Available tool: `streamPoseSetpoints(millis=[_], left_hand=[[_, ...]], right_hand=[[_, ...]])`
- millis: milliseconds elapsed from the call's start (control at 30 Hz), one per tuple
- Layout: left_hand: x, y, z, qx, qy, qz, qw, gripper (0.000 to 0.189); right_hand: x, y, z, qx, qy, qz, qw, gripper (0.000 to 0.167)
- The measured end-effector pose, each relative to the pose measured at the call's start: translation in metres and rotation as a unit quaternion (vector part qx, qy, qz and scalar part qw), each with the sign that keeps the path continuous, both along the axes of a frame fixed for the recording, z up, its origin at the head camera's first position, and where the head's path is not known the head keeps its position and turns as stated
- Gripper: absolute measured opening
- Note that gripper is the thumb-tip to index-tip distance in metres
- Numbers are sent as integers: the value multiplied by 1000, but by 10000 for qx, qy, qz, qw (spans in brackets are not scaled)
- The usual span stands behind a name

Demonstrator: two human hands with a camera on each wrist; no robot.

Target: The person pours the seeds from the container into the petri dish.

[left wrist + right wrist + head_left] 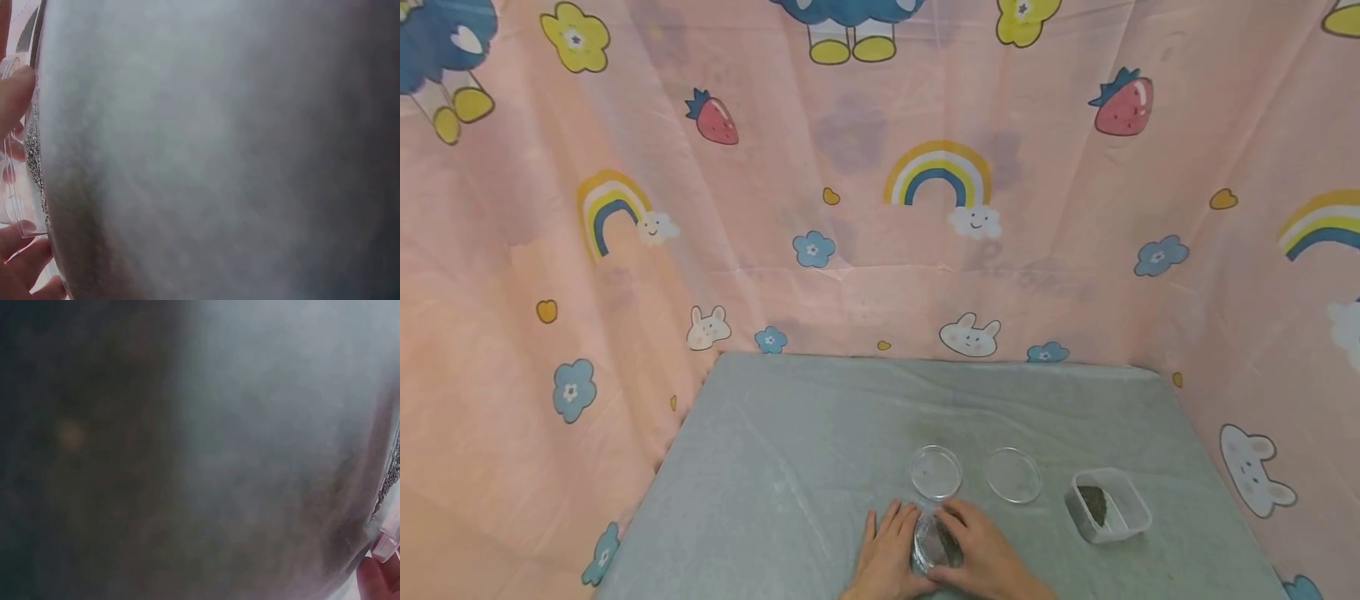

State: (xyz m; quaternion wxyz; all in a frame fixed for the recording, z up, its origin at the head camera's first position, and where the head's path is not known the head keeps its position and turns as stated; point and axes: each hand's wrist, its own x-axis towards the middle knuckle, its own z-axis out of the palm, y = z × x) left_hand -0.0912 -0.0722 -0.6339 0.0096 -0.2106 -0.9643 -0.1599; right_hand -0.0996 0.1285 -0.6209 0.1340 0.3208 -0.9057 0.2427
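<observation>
Clear round plastic dish gripped between left hand and right hand.

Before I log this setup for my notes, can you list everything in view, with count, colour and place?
Clear round dish: one, transparent, on the table just beyond the hands.
Second clear round dish: one, transparent, to the right of the first.
Held round dish: one, transparent with dark grainy contents, near edge, between both hands.
Rectangular tub: one, clear plastic with dark green material inside, far right of the row.
Table cover: one, grey-green, under everything.
Backdrop cloth: one, pink with rainbows, strawberries, flowers and bunnies, behind and at both sides.
Left hand: grip on the held dish's left side.
Right hand: grip on its right side.
</observation>
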Motion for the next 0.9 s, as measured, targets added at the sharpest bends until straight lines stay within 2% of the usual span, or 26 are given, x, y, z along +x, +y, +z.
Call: streamPoseSetpoints(millis=[100, 267, 467, 633, 900], left_hand=[[0, 0, -1, 61, 2, 5, 10000, 96], [-1, 1, 0, 151, -319, 33, 9994, 99], [-1, 1, 0, 181, -294, 7, 9994, 99], [-1, 1, 0, 205, -223, 16, 9995, 100], [-1, -1, 1, 290, -151, -14, 9995, 104]], right_hand=[[1, 0, -1, 24, -19, -31, 10000, 74], [3, 0, 0, 63, -311, -219, 9993, 55], [5, -1, -3, 115, -828, -839, 9930, 64], [6, -2, -4, 111, -675, -1130, 9912, 65], [5, -5, 0, 264, -401, -1037, 9935, 64]])
